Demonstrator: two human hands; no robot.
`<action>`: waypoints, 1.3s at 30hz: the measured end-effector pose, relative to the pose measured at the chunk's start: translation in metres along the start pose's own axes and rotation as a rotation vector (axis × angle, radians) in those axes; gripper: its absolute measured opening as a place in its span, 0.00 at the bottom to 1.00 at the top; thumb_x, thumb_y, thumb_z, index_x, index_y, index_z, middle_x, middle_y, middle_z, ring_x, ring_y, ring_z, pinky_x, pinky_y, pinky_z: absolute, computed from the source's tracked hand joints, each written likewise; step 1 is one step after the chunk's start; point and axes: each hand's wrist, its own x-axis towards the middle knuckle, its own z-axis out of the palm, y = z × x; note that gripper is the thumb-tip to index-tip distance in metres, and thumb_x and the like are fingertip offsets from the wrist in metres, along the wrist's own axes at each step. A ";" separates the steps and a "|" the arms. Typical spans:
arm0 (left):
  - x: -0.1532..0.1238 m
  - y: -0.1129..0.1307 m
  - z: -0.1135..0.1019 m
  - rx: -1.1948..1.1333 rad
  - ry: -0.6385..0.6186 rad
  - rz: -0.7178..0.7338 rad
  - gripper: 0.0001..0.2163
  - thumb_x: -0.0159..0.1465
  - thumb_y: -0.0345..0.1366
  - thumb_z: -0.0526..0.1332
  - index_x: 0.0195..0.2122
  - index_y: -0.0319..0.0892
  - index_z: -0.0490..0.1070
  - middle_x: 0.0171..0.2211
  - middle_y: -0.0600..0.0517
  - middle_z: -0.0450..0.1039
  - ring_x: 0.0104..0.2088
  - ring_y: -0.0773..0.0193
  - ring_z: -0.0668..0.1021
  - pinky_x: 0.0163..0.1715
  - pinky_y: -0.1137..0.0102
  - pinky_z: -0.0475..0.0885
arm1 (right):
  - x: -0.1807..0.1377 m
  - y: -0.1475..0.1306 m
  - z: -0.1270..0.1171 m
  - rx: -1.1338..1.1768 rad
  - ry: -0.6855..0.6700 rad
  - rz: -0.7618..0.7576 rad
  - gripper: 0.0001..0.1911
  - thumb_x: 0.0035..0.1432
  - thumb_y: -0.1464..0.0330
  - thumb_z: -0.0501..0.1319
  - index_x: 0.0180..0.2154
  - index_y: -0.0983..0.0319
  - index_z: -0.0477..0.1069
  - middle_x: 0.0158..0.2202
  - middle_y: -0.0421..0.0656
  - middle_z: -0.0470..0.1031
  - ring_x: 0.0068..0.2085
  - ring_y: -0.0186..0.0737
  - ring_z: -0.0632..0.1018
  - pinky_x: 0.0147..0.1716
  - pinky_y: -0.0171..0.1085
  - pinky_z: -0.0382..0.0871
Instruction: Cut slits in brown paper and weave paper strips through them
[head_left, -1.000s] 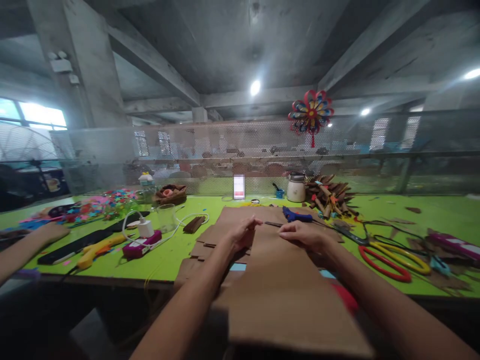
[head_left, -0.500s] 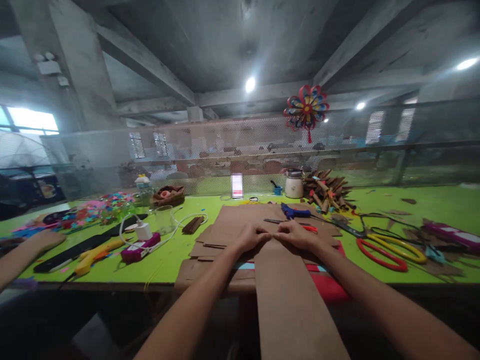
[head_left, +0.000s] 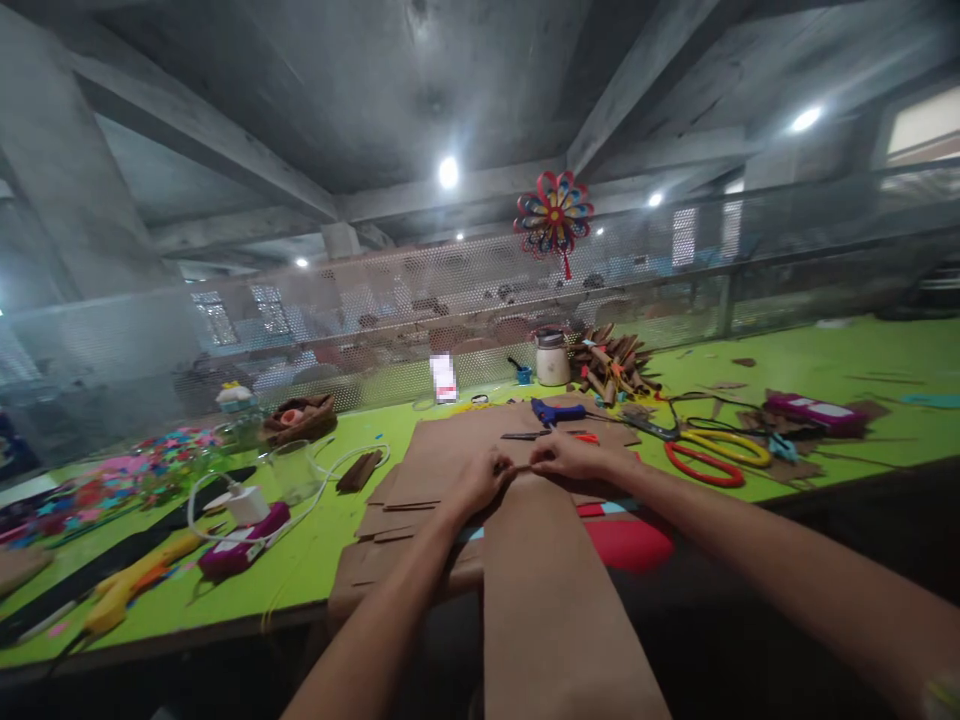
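A long brown cardboard strip (head_left: 555,590) hangs from the green table's near edge toward me. My left hand (head_left: 480,478) and my right hand (head_left: 566,457) meet at its far end, fingers pinched on the cardboard there, almost touching each other. Under them lies a stack of flat brown cardboard sheets (head_left: 435,455). A blue glue gun (head_left: 553,410) and a dark pair of scissors (head_left: 536,436) lie just beyond my hands.
Red and yellow rings (head_left: 709,458) lie to the right, a red disc (head_left: 628,543) at the near edge. Left are a glass (head_left: 289,470), a charger with white cable (head_left: 244,502) and a yellow glue gun (head_left: 124,592). A mesh fence (head_left: 480,305) backs the green table (head_left: 825,365).
The view swung left and tilted. The wide cardboard piece became a narrow strip hanging off the edge, and my hands came together at its far end. The neighbour's arm at left is gone from view.
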 end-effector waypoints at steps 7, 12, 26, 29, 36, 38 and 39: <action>0.000 0.002 0.003 0.145 -0.012 0.046 0.07 0.60 0.35 0.57 0.31 0.41 0.75 0.31 0.49 0.67 0.34 0.61 0.69 0.36 0.70 0.63 | -0.011 -0.006 0.009 -0.104 0.100 -0.010 0.11 0.57 0.67 0.56 0.31 0.64 0.76 0.30 0.45 0.75 0.32 0.39 0.71 0.33 0.36 0.63; -0.001 0.001 0.004 0.205 -0.039 0.062 0.10 0.62 0.37 0.57 0.33 0.42 0.77 0.31 0.48 0.67 0.32 0.62 0.70 0.33 0.71 0.63 | -0.016 -0.011 0.012 -0.156 0.117 -0.036 0.11 0.58 0.69 0.55 0.30 0.64 0.74 0.29 0.45 0.72 0.31 0.38 0.70 0.32 0.35 0.62; -0.004 -0.004 -0.003 0.243 -0.090 0.036 0.07 0.60 0.31 0.58 0.32 0.39 0.77 0.32 0.50 0.71 0.32 0.66 0.72 0.34 0.74 0.65 | -0.027 0.004 0.006 -0.272 0.110 -0.057 0.09 0.55 0.74 0.55 0.28 0.62 0.73 0.31 0.44 0.70 0.33 0.37 0.71 0.33 0.33 0.61; -0.005 -0.005 -0.010 0.232 -0.100 0.026 0.07 0.58 0.29 0.59 0.32 0.39 0.77 0.31 0.51 0.71 0.32 0.66 0.72 0.34 0.75 0.66 | -0.026 0.003 0.003 -0.279 0.106 -0.060 0.08 0.54 0.74 0.56 0.27 0.63 0.74 0.29 0.43 0.71 0.32 0.37 0.71 0.32 0.32 0.62; -0.005 -0.003 -0.017 0.181 -0.135 0.014 0.11 0.57 0.24 0.57 0.34 0.38 0.78 0.31 0.50 0.72 0.30 0.67 0.72 0.33 0.74 0.66 | -0.028 0.002 -0.002 -0.313 0.105 -0.070 0.10 0.54 0.75 0.55 0.27 0.63 0.74 0.30 0.44 0.73 0.31 0.37 0.72 0.31 0.33 0.61; -0.005 -0.004 -0.017 0.165 -0.141 0.009 0.11 0.57 0.25 0.56 0.34 0.38 0.79 0.31 0.50 0.72 0.30 0.67 0.72 0.33 0.74 0.66 | -0.028 0.002 -0.002 -0.325 0.099 -0.077 0.10 0.54 0.76 0.55 0.27 0.63 0.74 0.30 0.44 0.73 0.32 0.37 0.72 0.32 0.32 0.62; -0.004 -0.005 -0.018 0.158 -0.144 0.007 0.11 0.57 0.25 0.56 0.34 0.39 0.79 0.30 0.50 0.72 0.30 0.67 0.72 0.33 0.74 0.66 | -0.028 0.002 -0.002 -0.332 0.094 -0.083 0.10 0.54 0.77 0.55 0.27 0.63 0.74 0.30 0.44 0.73 0.33 0.37 0.72 0.32 0.32 0.62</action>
